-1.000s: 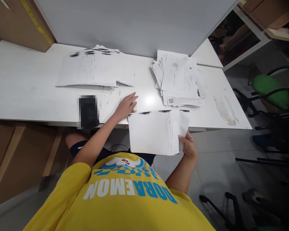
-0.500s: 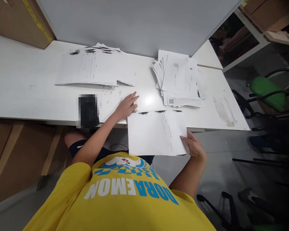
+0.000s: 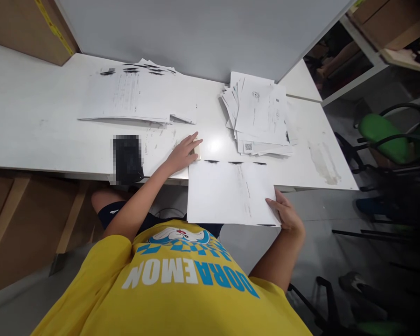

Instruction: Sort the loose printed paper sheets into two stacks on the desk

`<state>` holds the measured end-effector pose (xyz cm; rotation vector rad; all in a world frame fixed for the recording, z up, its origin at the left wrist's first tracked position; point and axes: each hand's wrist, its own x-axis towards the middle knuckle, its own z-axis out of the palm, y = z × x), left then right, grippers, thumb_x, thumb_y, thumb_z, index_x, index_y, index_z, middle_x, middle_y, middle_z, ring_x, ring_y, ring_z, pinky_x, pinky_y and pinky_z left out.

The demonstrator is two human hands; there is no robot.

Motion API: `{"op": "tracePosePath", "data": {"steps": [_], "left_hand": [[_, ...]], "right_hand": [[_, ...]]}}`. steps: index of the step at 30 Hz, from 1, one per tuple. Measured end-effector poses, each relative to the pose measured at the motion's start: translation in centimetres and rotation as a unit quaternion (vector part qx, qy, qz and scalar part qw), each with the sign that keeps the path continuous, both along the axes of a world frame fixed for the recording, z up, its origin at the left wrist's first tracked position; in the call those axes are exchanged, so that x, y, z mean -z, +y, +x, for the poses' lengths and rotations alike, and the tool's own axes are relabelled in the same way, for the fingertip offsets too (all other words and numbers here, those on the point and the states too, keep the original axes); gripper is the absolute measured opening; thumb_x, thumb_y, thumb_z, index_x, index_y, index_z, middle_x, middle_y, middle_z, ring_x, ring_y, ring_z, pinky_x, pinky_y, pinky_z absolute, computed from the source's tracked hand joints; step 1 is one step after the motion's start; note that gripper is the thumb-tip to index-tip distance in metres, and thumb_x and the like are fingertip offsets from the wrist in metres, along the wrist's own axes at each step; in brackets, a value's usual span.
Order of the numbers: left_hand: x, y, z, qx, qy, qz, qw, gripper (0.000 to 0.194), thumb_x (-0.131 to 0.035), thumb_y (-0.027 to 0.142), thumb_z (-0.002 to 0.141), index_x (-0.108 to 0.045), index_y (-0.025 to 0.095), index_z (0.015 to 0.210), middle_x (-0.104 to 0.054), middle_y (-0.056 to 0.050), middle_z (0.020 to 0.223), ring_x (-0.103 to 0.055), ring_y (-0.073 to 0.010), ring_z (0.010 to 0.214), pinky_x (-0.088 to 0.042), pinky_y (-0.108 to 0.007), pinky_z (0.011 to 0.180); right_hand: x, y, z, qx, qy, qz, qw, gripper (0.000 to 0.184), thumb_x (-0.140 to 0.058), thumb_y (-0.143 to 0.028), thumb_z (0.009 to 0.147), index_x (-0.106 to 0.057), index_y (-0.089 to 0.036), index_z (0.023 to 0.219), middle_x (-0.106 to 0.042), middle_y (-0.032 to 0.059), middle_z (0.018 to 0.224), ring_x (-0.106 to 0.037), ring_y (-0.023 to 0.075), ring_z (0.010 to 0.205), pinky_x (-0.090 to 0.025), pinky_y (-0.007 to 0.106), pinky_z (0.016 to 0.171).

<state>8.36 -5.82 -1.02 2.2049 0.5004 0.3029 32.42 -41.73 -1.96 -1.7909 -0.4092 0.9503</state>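
My right hand (image 3: 286, 211) grips the right edge of some white paper sheets (image 3: 227, 193), thumb on top and fingers underneath. The sheets reach past the table's front edge over my lap, with black smudges along the far edge and faint print. My left hand (image 3: 185, 153) lies on the table by their far left corner, fingers stretched and slightly apart. It touches or covers a small pale block-like item (image 3: 198, 149), mostly hidden, whose kind I cannot make out.
On the white table (image 3: 31, 121) lie a left paper stack (image 3: 154, 95) with black marks and a messier right stack (image 3: 257, 112). A blurred-out black object (image 3: 128, 161) sits at the front edge. A grey partition (image 3: 196, 37) stands behind; a green chair (image 3: 388, 133) is at right.
My right hand and the sheets have shifted slightly to the right. My left hand stays in nearly the same place by the pale item.
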Motion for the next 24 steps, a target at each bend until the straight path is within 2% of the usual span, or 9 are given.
{"op": "tracePosePath", "data": {"steps": [3,6,9,15,19,24], "left_hand": [[-0.2,0.1,-0.1,0.004,-0.001,-0.027,1.000,0.054,-0.046,0.037,0.093,-0.050,0.035,0.147,-0.014,0.007,0.169,-0.011,-0.0293,0.157,-0.022,-0.051,0.126],[-0.3,0.4,-0.2,0.018,-0.005,-0.056,0.998,0.046,-0.049,0.046,0.095,-0.057,0.039,0.140,-0.011,0.012,0.169,-0.008,-0.0309,0.157,-0.026,-0.051,0.125],[-0.7,0.7,-0.4,0.034,0.007,-0.070,0.997,0.044,-0.050,0.053,0.095,-0.059,0.042,0.137,-0.008,0.014,0.168,-0.003,-0.0320,0.157,-0.026,-0.054,0.125],[-1.7,1.4,-0.5,0.073,0.053,-0.071,0.993,0.040,-0.053,0.048,0.096,-0.061,0.042,0.135,-0.001,0.016,0.168,0.004,-0.0328,0.157,-0.027,-0.056,0.124],[-2.4,2.0,-0.5,0.103,0.072,-0.082,0.989,0.041,-0.058,0.048,0.094,-0.062,0.042,0.134,0.000,0.015,0.168,0.009,-0.0352,0.155,-0.023,-0.061,0.124],[-2.8,2.1,-0.4,0.105,0.081,-0.080,0.988,0.041,-0.061,0.052,0.092,-0.064,0.042,0.132,-0.004,0.015,0.169,0.009,-0.0357,0.155,-0.030,-0.058,0.122]], "right_hand": [[-0.1,-0.4,0.5,-0.001,0.013,-0.014,1.000,0.071,-0.079,-0.042,0.072,-0.059,-0.031,0.139,-0.070,0.0027,0.130,-0.071,0.0328,0.110,-0.064,0.040,0.080],[-0.3,-0.5,0.9,0.021,0.014,-0.007,1.000,0.064,-0.082,-0.042,0.069,-0.065,-0.032,0.130,-0.070,0.0017,0.129,-0.072,0.0325,0.105,-0.065,0.039,0.076],[-0.3,-0.3,1.1,0.014,0.006,0.006,1.000,0.059,-0.081,-0.042,0.070,-0.066,-0.033,0.126,-0.069,0.0005,0.131,-0.072,0.0318,0.108,-0.065,0.038,0.078],[0.6,0.0,1.6,-0.002,0.007,0.003,1.000,0.063,-0.079,-0.044,0.074,-0.062,-0.033,0.134,-0.068,0.0014,0.134,-0.071,0.0311,0.110,-0.064,0.037,0.079],[0.8,-0.1,1.5,0.014,0.013,0.017,1.000,0.063,-0.080,-0.042,0.074,-0.063,-0.033,0.134,-0.064,0.0006,0.139,-0.069,0.0312,0.115,-0.064,0.036,0.083],[1.1,-0.5,0.9,0.039,0.003,0.020,0.999,0.062,-0.080,-0.042,0.074,-0.063,-0.033,0.133,-0.065,0.0008,0.138,-0.067,0.0305,0.118,-0.063,0.035,0.085]]}}
